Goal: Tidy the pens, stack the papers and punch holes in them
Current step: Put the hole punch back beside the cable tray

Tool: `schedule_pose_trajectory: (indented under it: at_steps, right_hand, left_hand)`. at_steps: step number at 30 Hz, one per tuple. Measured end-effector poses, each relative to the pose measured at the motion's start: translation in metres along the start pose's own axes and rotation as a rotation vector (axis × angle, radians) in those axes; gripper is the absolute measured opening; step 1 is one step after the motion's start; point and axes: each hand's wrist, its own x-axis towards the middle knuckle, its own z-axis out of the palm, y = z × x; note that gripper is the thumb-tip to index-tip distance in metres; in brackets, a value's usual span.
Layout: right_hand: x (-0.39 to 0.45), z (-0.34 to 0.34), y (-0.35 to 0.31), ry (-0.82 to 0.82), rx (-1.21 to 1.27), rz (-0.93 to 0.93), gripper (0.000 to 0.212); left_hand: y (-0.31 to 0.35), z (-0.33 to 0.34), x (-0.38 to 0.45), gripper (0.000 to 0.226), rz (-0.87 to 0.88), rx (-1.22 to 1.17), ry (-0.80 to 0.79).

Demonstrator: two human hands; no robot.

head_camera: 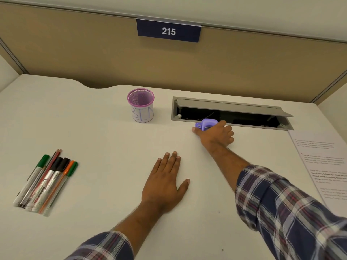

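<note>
My right hand (216,136) is stretched far across the white counter (105,139), its fingers (222,123) curled round the small purple plastic hole punch (206,124) beside the open grey cable tray (229,113), probably to bring it nearer. My left hand (165,182) lies flat, fingers spread, bracing me. The loose pens (47,182) wait left, outside the purple mesh cup (140,105); printed papers (323,166) lie right.

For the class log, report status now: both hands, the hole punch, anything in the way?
Left hand flat on desk, holding nothing. Right hand grips purple hole punch beside open cable hatch. Pens loose, papers unpunched. Nothing blocking.
</note>
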Motion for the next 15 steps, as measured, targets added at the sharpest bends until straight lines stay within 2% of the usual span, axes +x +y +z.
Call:
schedule_pose_trajectory:
  at_steps: [3, 9, 12, 15]
  right_hand:
    - [0.001, 0.002, 0.0, -0.009, 0.002, -0.006, 0.103]
    - [-0.011, -0.001, 0.01, -0.027, 0.061, -0.009, 0.123]
    - [-0.027, -0.01, 0.029, 0.028, 0.096, -0.011, 0.111]
    - [-0.053, -0.024, 0.062, 0.053, 0.165, -0.079, 0.084]
  left_hand:
    - [0.0, 0.0, 0.0, 0.079, -0.001, -0.01, 0.002]
    - [0.0, 0.0, 0.0, 0.079, -0.007, -0.014, 0.014]
    - [0.0, 0.0, 0.0, 0.078, -0.006, -0.007, 0.014]
    - [-0.001, 0.001, 0.0, 0.079, -0.001, 0.01, 0.014]
